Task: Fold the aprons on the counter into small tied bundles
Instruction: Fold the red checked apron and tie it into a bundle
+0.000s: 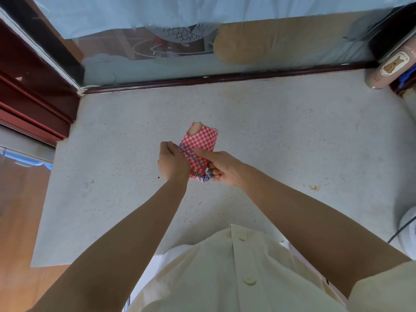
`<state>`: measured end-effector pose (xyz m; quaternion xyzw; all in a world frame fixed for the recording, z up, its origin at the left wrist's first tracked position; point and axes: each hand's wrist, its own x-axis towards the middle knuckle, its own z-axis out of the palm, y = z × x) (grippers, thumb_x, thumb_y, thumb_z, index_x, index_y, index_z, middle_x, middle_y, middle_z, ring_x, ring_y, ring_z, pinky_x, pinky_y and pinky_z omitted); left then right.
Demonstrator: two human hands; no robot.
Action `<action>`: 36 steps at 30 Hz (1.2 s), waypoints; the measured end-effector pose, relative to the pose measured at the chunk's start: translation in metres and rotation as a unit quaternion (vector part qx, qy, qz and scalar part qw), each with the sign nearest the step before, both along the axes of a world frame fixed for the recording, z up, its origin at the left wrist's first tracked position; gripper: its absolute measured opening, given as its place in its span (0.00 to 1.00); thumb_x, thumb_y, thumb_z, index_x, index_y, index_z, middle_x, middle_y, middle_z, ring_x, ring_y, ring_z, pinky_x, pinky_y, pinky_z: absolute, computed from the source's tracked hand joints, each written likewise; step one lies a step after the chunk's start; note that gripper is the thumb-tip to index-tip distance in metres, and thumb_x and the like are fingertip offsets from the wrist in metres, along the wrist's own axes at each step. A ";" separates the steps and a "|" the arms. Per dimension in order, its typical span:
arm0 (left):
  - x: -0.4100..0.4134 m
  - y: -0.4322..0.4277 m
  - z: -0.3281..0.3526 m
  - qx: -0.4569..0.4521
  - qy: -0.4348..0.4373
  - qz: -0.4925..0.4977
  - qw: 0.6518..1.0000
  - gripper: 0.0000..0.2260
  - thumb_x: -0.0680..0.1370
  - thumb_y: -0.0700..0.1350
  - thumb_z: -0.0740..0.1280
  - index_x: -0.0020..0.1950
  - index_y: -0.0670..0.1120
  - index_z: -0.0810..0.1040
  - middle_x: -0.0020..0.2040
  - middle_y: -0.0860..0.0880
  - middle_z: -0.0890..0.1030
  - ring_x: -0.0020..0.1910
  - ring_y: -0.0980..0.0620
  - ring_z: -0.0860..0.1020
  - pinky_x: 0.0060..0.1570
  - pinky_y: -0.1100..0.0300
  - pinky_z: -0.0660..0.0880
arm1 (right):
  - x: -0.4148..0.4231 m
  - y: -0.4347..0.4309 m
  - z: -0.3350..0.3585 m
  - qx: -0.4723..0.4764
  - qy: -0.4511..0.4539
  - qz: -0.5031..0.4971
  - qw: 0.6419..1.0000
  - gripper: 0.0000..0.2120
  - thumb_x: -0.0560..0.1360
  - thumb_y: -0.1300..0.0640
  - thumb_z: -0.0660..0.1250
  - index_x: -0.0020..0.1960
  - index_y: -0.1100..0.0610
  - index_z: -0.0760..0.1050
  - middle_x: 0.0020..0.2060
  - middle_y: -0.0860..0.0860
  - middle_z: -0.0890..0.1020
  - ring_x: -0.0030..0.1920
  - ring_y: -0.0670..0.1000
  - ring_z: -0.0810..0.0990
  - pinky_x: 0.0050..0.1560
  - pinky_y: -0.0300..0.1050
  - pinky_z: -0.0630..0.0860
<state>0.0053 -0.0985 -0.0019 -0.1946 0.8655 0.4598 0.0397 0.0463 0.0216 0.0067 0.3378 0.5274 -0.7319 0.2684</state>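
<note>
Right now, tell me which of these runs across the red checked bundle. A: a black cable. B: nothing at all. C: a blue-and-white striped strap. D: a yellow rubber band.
C: a striped strap in blue and white crosses the red checked bundle, and the left hand and right hand each grip part of it.

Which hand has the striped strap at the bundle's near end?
The right hand: it pinches the striped strap at the near end of the red-checked apron bundle. The left hand holds that strap farther up, at the left edge.
</note>
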 end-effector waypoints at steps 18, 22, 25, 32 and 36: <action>-0.029 -0.035 0.010 0.041 -0.014 -0.387 0.921 0.13 0.83 0.43 0.58 0.44 0.42 0.78 0.35 0.50 0.79 0.31 0.62 0.74 0.36 0.70 0.69 | 0.013 0.045 -0.011 0.080 0.164 0.208 0.961 0.32 0.72 0.51 0.73 0.71 0.58 0.67 0.54 0.48 0.80 0.52 0.46 0.79 0.53 0.43 0.75; -0.034 -0.040 0.014 -0.010 0.041 -0.476 0.878 0.09 0.82 0.40 0.61 0.45 0.42 0.79 0.34 0.49 0.78 0.28 0.62 0.73 0.32 0.72 0.66 | 0.009 0.048 -0.016 0.206 0.287 0.212 0.911 0.18 0.72 0.62 0.74 0.61 0.61 0.77 0.45 0.44 0.82 0.43 0.34 0.80 0.46 0.31 0.73; -0.039 -0.048 0.006 -0.123 0.153 -0.597 0.778 0.06 0.78 0.38 0.66 0.51 0.41 0.83 0.41 0.47 0.81 0.37 0.53 0.77 0.40 0.64 0.73 | 0.008 0.052 -0.028 0.388 0.401 0.269 0.785 0.16 0.71 0.63 0.74 0.59 0.60 0.80 0.44 0.51 0.84 0.40 0.35 0.77 0.46 0.37 0.73; -0.016 -0.034 -0.025 -0.287 0.107 -0.665 0.681 0.11 0.82 0.46 0.60 0.59 0.47 0.80 0.50 0.48 0.83 0.49 0.49 0.80 0.50 0.59 0.72 | 0.014 0.050 -0.061 0.502 0.460 0.400 0.613 0.19 0.70 0.60 0.75 0.61 0.52 0.81 0.47 0.58 0.83 0.43 0.59 0.82 0.48 0.52 0.80; -0.008 -0.030 -0.035 -0.245 0.057 -0.657 0.710 0.12 0.83 0.46 0.59 0.61 0.48 0.79 0.51 0.48 0.83 0.50 0.48 0.80 0.47 0.61 0.70 | 0.029 0.050 -0.074 0.457 0.386 0.480 0.641 0.22 0.79 0.60 0.64 0.72 0.52 0.70 0.57 0.59 0.77 0.55 0.57 0.77 0.61 0.47 0.73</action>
